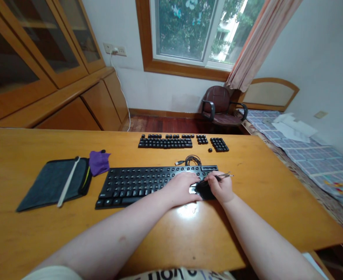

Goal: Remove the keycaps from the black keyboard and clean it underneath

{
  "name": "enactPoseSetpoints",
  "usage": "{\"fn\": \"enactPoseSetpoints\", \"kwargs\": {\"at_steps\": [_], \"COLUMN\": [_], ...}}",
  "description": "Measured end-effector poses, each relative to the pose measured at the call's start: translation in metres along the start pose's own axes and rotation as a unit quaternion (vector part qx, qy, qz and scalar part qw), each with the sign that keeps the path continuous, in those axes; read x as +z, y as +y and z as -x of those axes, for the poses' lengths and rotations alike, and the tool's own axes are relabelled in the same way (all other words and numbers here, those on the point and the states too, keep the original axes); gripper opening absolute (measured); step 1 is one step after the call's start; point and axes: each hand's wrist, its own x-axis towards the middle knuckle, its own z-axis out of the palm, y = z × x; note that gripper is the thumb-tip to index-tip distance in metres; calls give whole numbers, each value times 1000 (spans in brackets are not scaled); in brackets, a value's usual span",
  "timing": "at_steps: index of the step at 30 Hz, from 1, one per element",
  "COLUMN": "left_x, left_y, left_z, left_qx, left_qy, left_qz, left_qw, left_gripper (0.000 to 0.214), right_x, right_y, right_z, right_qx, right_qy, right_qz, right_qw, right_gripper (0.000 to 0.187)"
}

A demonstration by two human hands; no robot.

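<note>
A black keyboard [136, 183] lies on the wooden table [72, 233], its coiled cable [191, 160] behind it. My left hand [180, 187] lies flat on the keyboard's right part, fingers stretched and pressed down on it. Beside it my right hand [220, 187] is closed on a thin metal tool [224, 176] whose tip points left at the keys between the hands. Several removed black keycaps [165, 142] are laid out in keyboard order at the table's far side, with a loose one [210, 150] near them.
A dark pouch [54, 182] with a white stick [68, 181] on it lies at the left, a purple cloth [99, 161] beside it. Behind the table stand a brown chair [220, 105], wooden cabinets [43, 62] and a bed [311, 155] at the right.
</note>
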Motion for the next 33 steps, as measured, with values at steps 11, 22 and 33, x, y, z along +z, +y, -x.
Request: {"fn": "enactPoseSetpoints", "kwargs": {"at_steps": [11,22,33], "left_x": [-1,-2,-5], "left_y": [1,-1,2], "left_z": [-1,-3,-3], "left_qx": [-15,31,19], "left_qy": [63,21,-24], "left_qz": [14,24,72], "left_qw": [998,999,997], "left_gripper": [24,20,13], "right_x": [8,6,3], "right_y": [-6,-14,-17], "right_z": [-1,-8,-7], "right_qx": [-12,-21,-115], "right_qy": [4,-42,-116], "right_qz": [-84,-108,-79], "right_qw": [996,993,983], "right_gripper": [30,21,41]}}
